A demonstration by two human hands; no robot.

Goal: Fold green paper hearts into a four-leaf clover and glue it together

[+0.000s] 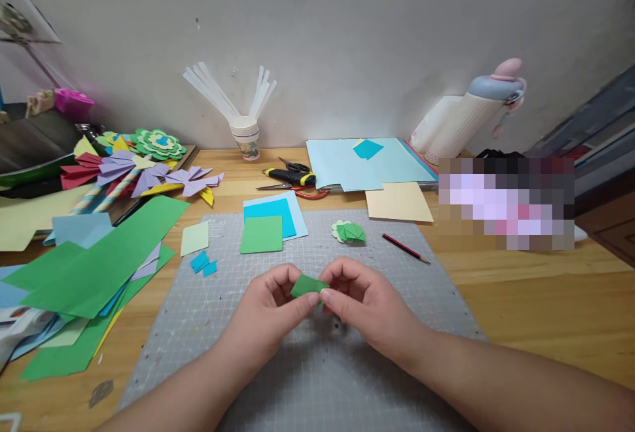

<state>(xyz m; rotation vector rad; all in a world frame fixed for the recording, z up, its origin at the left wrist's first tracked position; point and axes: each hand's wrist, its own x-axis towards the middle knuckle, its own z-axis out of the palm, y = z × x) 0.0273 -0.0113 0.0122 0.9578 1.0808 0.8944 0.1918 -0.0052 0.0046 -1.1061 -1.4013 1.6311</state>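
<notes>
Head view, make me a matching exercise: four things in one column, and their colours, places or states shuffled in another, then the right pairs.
Things:
1. Pencil
2. Bottle
3. Green square
4. Left hand and right hand

Descriptions:
A. Overlapping blue paper
B. Pinching small green paper
C. Red and black, on the grey mat
D. White, with a blue and pink lid

Pairs: 1-C, 2-D, 3-A, 4-B
</notes>
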